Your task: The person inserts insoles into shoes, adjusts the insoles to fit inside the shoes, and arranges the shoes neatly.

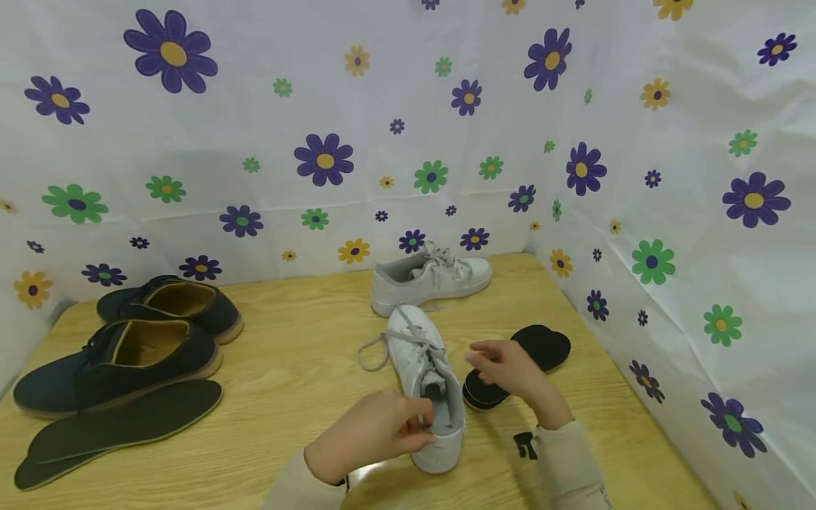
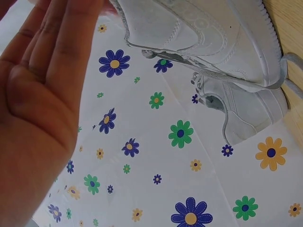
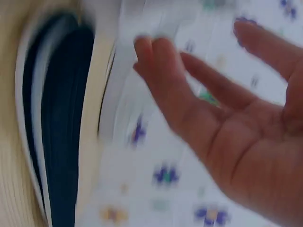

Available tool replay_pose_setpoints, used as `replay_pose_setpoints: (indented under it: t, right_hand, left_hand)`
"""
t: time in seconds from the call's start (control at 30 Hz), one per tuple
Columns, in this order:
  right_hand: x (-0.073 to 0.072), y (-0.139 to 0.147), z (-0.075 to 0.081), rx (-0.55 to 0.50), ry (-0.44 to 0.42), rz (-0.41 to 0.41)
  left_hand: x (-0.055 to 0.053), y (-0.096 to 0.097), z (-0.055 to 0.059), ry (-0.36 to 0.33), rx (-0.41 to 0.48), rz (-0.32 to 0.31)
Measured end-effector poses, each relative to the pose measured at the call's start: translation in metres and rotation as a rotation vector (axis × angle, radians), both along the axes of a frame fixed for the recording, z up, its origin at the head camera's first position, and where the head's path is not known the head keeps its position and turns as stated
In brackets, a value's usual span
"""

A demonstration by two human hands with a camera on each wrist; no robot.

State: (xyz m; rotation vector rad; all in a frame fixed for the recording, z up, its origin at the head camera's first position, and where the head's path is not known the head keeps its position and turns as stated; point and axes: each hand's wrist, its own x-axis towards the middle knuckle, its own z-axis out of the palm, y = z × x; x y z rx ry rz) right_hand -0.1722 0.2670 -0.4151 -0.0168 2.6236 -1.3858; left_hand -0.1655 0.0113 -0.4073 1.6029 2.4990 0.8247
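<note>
A white sneaker (image 1: 417, 347) with grey laces lies on the wooden table, its heel toward me. My left hand (image 1: 376, 432) is at its heel, thumb and index finger pinching the collar's edge. In the left wrist view, the sneaker's side (image 2: 203, 38) rises beside my fingers. My right hand (image 1: 513, 368) hovers to the right of the sneaker with loosely bent fingers, holding nothing. Below it lie stacked black insoles (image 1: 542, 346), partly hidden by the hand. In the right wrist view, the insoles' dark edges (image 3: 66, 127) appear blurred beside my right hand (image 3: 236, 127).
Another white sneaker (image 1: 433, 280) stands behind, near the flowered backdrop (image 1: 274, 184). At the left are two navy shoes (image 1: 121, 361) (image 1: 185, 301), with dark flat insoles (image 1: 127, 421) in front of them. A small black buckle (image 1: 525, 446) hangs by my right sleeve (image 1: 570, 464).
</note>
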Motion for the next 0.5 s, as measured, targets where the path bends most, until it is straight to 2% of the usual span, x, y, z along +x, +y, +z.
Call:
replay_pose_setpoints:
  t: [0.03,0.13,0.23,0.33,0.5]
  right_hand:
    - [-0.002,0.01,0.001,0.057,-0.004,-0.056]
    - [-0.009,0.041,0.005,0.316,-0.051,-0.217]
    - [-0.013,0.066,0.003,0.544,-0.122,-0.33]
    - [-0.017,0.081,-0.003,0.598,-0.187,-0.406]
    - [-0.021,0.088,-0.014,0.538,-0.232,-0.428]
  left_hand:
    - [0.0,0.0,0.0,0.003,0.002,0.0]
    - [0.001,0.001,-0.002,0.027,0.008,0.001]
    - [0.001,0.0,-0.002,0.029,0.006,0.003]
    - [0.001,0.0,-0.001,0.026,0.001,0.003]
    - [0.002,0.0,-0.001,0.041,0.002,0.002]
